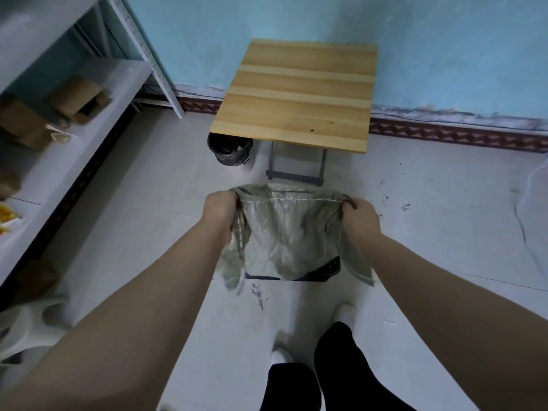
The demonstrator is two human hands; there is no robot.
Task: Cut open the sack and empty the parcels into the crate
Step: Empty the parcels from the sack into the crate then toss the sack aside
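Observation:
A grey-green woven sack (289,232) hangs in front of me, held up by its two upper corners. My left hand (221,207) grips the left corner and my right hand (360,216) grips the right corner, fingers curled into the cloth. The sack looks limp and flat. Below it a dark crate (321,272) stands on the floor, mostly hidden behind the sack; only its near rim and right wall show. No parcels are visible.
A small wooden folding table (296,93) stands against the blue wall ahead, with a black bin (228,151) beside its left leg. Grey metal shelving (74,120) with cardboard boxes (78,99) runs along the left. My feet (344,312) stand on the tiled floor below.

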